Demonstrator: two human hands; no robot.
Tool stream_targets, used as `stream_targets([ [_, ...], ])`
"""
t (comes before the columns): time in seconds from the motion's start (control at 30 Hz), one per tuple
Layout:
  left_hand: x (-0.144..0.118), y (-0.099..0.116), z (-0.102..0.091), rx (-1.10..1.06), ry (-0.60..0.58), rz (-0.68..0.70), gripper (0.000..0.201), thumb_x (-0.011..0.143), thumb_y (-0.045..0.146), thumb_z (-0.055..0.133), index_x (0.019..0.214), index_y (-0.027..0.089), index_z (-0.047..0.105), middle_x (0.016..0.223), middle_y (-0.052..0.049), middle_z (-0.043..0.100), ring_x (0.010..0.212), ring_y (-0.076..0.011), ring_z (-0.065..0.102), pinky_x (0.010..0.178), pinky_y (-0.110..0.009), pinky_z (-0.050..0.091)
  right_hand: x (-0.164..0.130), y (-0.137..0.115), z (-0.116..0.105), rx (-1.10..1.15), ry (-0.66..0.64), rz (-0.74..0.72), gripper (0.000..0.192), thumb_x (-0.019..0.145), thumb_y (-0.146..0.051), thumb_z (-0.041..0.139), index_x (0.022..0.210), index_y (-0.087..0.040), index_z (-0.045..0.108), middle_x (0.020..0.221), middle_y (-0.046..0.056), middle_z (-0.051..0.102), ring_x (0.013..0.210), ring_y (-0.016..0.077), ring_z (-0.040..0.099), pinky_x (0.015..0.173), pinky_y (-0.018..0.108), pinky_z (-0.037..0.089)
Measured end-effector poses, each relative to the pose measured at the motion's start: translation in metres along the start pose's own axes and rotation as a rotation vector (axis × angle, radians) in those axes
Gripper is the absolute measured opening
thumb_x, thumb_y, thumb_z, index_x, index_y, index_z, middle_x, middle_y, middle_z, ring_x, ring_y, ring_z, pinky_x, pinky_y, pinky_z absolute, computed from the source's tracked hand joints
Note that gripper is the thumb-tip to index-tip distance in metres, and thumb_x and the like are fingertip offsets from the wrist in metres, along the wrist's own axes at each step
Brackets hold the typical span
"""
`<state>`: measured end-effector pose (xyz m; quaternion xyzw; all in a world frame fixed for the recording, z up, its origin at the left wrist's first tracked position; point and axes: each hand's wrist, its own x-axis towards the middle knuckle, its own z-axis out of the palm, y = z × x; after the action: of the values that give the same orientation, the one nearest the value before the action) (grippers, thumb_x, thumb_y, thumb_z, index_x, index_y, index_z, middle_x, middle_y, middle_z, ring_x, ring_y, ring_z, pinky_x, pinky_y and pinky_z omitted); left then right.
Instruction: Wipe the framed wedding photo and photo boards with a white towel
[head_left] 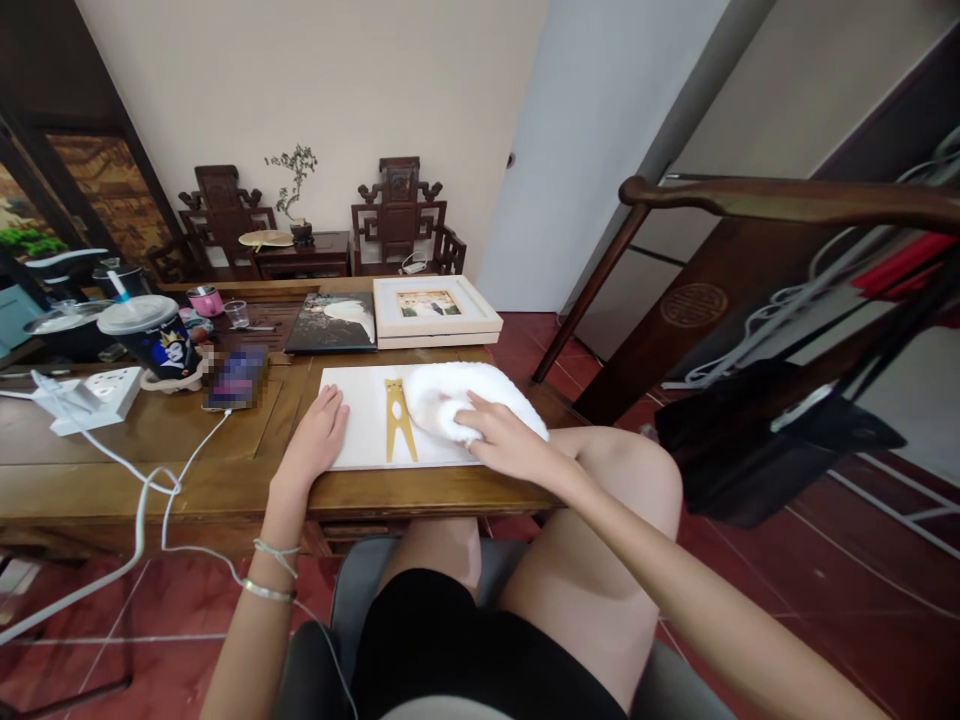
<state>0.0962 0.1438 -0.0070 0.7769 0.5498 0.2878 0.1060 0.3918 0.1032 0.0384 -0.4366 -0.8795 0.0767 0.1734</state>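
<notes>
Cloth point(484, 379), white and fluffy, pinched in right hand point(508, 434) on white board point(360, 422), at three o'clock from gold figure point(394, 394); left hand point(321, 430) laid flat, unclenched, at board's nine o'clock edge.

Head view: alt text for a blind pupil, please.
The right hand holds a fluffy white item over a white board on a wooden table; the left hand rests at the board's left edge. A yellow figure shows between them; a framed picture lies beyond.

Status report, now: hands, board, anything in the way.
Left hand on left edge of white board. Right hand gripping fluffy white cloth. Yellow figure beside cloth. Cloth covering board's right part.
</notes>
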Motion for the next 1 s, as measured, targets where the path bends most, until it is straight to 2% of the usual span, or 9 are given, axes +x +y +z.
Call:
stream_targets([
  [0.1,0.000,0.002,0.000,0.001,0.001,-0.001,0.051,0.099,0.039,0.028,0.132,0.009,0.054,0.150,-0.018,0.044,0.145,-0.0262,0.032,0.120,-0.046,0.024,-0.036,-0.022,-0.013,0.003,-0.056,-0.007,0.025,0.067,-0.004,0.042,0.076,-0.021,0.058,0.127,0.011,0.063,0.122,0.0342,0.053,0.091,0.043,0.044],
  [0.17,-0.001,0.002,0.000,0.008,-0.001,0.002,0.052,0.099,0.038,0.027,0.131,0.008,0.054,0.150,-0.018,0.044,0.145,-0.0263,0.032,0.120,-0.046,0.025,-0.052,-0.032,-0.021,0.018,-0.094,-0.016,0.028,0.065,-0.003,0.041,0.076,-0.022,0.058,0.129,0.009,0.062,0.124,0.0325,0.053,0.092,0.042,0.044],
  [0.23,-0.001,0.003,0.000,0.012,-0.001,0.005,0.052,0.099,0.038,0.027,0.131,0.007,0.054,0.150,-0.019,0.044,0.145,-0.0263,0.032,0.120,-0.046,0.024,-0.058,-0.035,-0.025,0.035,-0.124,-0.012,0.028,0.065,-0.003,0.042,0.075,-0.023,0.058,0.118,0.007,0.067,0.123,0.0311,0.054,0.092,0.041,0.044],
  [0.37,0.000,0.001,0.001,0.006,0.007,0.004,0.051,0.098,0.038,0.028,0.132,0.010,0.054,0.150,-0.016,0.045,0.145,-0.0263,0.033,0.120,-0.046,0.025,-0.042,-0.021,-0.022,0.043,-0.111,0.032,0.024,0.066,-0.006,0.043,0.074,-0.024,0.057,0.089,0.007,0.068,0.108,0.0309,0.060,0.084,0.037,0.045],
  [0.53,0.001,0.000,0.001,0.008,-0.005,-0.002,0.053,0.098,0.038,0.029,0.132,0.008,0.054,0.150,-0.018,0.044,0.145,-0.0259,0.032,0.121,-0.044,0.023,0.012,0.013,-0.008,0.042,-0.057,0.030,0.013,0.067,-0.010,0.043,0.068,-0.023,0.048,0.070,0.003,0.057,0.075,0.0238,0.055,0.074,0.032,0.041],
  [0.63,0.000,0.001,-0.001,0.009,-0.013,-0.005,0.053,0.098,0.038,0.028,0.132,0.007,0.054,0.150,-0.018,0.044,0.145,-0.0261,0.032,0.121,-0.044,0.023,0.044,0.029,-0.002,0.024,0.003,0.073,0.011,0.067,-0.012,0.044,0.067,-0.023,0.047,0.067,0.003,0.053,0.072,0.0234,0.051,0.070,0.032,0.037],
  [0.73,0.000,0.002,-0.001,0.001,-0.008,-0.007,0.051,0.098,0.039,0.029,0.132,0.010,0.054,0.150,-0.016,0.045,0.145,-0.0254,0.033,0.121,-0.046,0.024,0.064,0.036,0.002,0.009,0.038,0.108,0.010,0.070,-0.014,0.045,0.065,-0.023,0.047,0.062,0.003,0.051,0.073,0.0247,0.051,0.072,0.032,0.036],
  [0.87,0.000,0.001,-0.001,0.002,-0.002,-0.004,0.051,0.098,0.039,0.029,0.132,0.011,0.054,0.150,-0.015,0.045,0.145,-0.0249,0.033,0.121,-0.045,0.023,0.057,0.028,0.003,0.005,0.024,0.091,0.013,0.070,-0.012,0.044,0.067,-0.023,0.050,0.058,0.001,0.048,0.069,0.0244,0.051,0.082,0.036,0.038],
  [1.0,0.000,0.001,0.000,0.013,-0.007,0.004,0.052,0.098,0.039,0.028,0.132,0.010,0.054,0.150,-0.016,0.045,0.145,-0.0256,0.033,0.121,-0.045,0.024,0.015,0.002,-0.004,-0.004,-0.011,0.045,0.018,0.067,-0.009,0.042,0.068,-0.023,0.053,0.066,0.004,0.057,0.076,0.0270,0.056,0.087,0.040,0.040],
])
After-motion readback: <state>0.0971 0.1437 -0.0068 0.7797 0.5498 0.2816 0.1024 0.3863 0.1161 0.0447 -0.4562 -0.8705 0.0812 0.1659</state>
